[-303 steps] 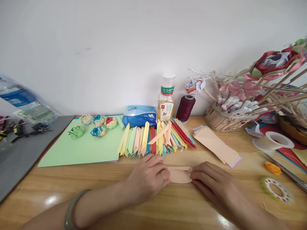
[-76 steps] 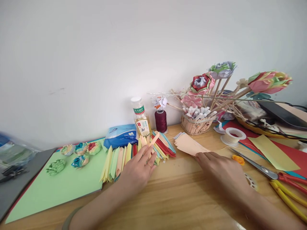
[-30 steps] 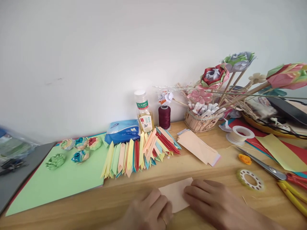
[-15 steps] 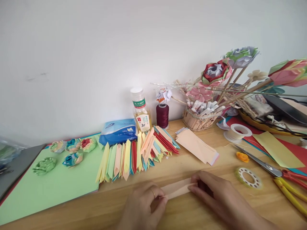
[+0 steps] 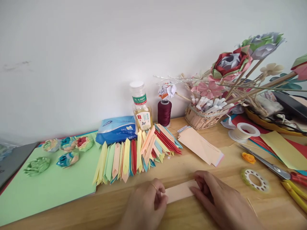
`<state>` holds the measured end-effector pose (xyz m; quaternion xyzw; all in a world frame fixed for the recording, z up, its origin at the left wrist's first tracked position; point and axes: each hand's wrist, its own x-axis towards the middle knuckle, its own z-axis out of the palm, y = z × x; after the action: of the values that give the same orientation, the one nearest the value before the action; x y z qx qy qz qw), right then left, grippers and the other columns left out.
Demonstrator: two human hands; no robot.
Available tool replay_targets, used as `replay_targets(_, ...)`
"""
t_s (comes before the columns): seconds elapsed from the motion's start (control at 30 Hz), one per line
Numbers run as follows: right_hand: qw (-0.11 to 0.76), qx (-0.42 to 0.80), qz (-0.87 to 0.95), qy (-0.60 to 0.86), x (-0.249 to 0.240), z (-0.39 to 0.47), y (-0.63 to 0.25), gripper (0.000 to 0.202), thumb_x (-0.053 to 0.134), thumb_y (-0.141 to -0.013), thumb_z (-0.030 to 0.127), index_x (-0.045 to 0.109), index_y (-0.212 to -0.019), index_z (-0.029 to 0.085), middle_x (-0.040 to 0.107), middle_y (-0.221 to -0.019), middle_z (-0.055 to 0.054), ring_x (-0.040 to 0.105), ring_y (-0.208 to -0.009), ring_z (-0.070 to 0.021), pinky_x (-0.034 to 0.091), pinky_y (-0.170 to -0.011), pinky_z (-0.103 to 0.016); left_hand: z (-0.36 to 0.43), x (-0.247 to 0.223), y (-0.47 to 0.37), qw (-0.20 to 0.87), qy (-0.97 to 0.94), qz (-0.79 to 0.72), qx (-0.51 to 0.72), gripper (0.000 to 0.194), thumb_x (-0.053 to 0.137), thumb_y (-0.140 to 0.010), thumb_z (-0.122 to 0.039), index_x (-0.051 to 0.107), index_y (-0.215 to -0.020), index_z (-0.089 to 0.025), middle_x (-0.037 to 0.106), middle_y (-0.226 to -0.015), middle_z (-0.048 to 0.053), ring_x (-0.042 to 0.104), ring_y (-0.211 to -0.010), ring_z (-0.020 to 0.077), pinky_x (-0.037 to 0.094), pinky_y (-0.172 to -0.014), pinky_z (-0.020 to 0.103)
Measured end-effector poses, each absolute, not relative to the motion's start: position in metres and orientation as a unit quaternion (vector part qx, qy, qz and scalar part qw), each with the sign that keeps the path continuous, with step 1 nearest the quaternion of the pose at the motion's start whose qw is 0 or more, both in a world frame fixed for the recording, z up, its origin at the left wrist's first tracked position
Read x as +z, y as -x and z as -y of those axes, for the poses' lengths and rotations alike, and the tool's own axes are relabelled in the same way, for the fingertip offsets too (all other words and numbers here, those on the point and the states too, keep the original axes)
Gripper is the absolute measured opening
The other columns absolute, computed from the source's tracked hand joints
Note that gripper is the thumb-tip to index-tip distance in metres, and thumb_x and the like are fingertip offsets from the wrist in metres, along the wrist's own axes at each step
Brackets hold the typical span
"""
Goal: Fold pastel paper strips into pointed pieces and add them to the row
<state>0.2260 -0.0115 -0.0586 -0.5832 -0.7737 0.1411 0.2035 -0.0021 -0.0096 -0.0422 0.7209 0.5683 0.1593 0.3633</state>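
A narrow strip of peach paper lies low over the wooden table, stretched between my two hands. Its left end is pinched by my left hand, which wears a ring. At the strip's right end, my right hand grips the paper between thumb and fingers. Just beyond my hands sits a row of folded coloured paper strips in yellow, green, peach, red and blue. A stack of peach paper pieces rests behind my right hand.
Green sheets with several paper flowers lie left. Tissues, a bottle, maroon thread and a basket line the wall. Right are scissors, a tape roll and a white spool.
The peach strip, earlier partly open with a fold showing, now looks flatter and narrower between my hands. The view has shifted slightly, and my right hand sits a little further right.
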Motion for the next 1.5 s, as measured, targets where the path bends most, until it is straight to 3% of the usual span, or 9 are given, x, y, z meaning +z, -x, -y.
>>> replay_targets(0.4,0.194,0.147,0.771,0.588,-0.056,0.01,-0.222,0.007,0.043,-0.088,0.03,0.046,-0.084,0.025,0.06,-0.065,0.002,0.059,-0.051,-0.015,0.043,-0.046,-0.024,0.011,-0.052,0.008,0.277,-0.796,-0.495,0.211,0.013,0.045,-0.077,-0.01,0.052,-0.078,-0.021,0.062,-0.068,-0.001,0.058,-0.061,0.0136,0.041,-0.051,0.02)
replay_targets(0.7,0.133,0.193,0.763,0.602,-0.046,0.001,-0.219,0.006,0.043,-0.085,0.027,0.039,-0.082,0.025,0.061,-0.064,0.002,0.063,-0.055,-0.0192,0.042,-0.047,-0.028,0.011,-0.058,0.01,0.204,-0.841,-0.444,0.232,0.017,0.043,-0.081,-0.009,0.055,-0.076,-0.02,0.059,-0.071,-0.001,0.057,-0.065,0.0133,0.042,-0.058,0.021)
replay_targets(0.97,0.13,0.189,0.768,0.598,-0.041,-0.002,-0.219,0.016,0.047,-0.084,0.027,0.035,-0.074,0.025,0.059,-0.057,0.003,0.058,-0.047,-0.0168,0.035,-0.043,-0.025,0.009,-0.059,0.015,0.133,-0.887,-0.377,0.231,0.036,0.042,-0.082,-0.007,0.065,-0.103,-0.025,0.051,-0.067,0.0,0.051,-0.06,0.0121,0.042,-0.053,0.018)
replay_targets(1.2,0.108,0.154,0.792,0.58,-0.04,-0.003,-0.22,0.017,0.049,-0.083,0.026,0.036,-0.073,0.025,0.06,-0.057,0.003,0.056,-0.044,-0.0157,0.031,-0.042,-0.025,0.012,-0.064,0.021,0.034,-0.908,-0.364,0.207,0.031,0.042,-0.092,-0.014,0.062,-0.113,-0.024,0.051,-0.066,0.0,0.051,-0.057,0.011,0.041,-0.05,0.018)
replay_targets(1.37,0.099,0.144,0.799,0.575,-0.04,-0.003,-0.219,0.019,0.049,-0.085,0.026,0.035,-0.073,0.024,0.06,-0.058,0.003,0.057,-0.045,-0.0157,0.031,-0.043,-0.024,0.017,-0.065,0.019,-0.085,-0.923,-0.331,0.178,0.026,0.044,-0.093,-0.014,0.058,-0.115,-0.016,0.051,-0.062,-0.001,0.05,-0.056,0.0113,0.037,-0.044,0.018)
replay_targets(1.5,0.101,0.138,0.8,0.575,-0.043,-0.002,-0.22,0.018,0.049,-0.086,0.028,0.035,-0.075,0.024,0.06,-0.058,0.003,0.056,-0.045,-0.016,0.032,-0.044,-0.025,0.023,-0.065,0.022,-0.172,-0.924,-0.307,0.15,0.033,0.039,-0.091,-0.006,0.054,-0.12,-0.01,0.057,-0.071,0.003,0.052,-0.064,0.013,0.041,-0.053,0.019)
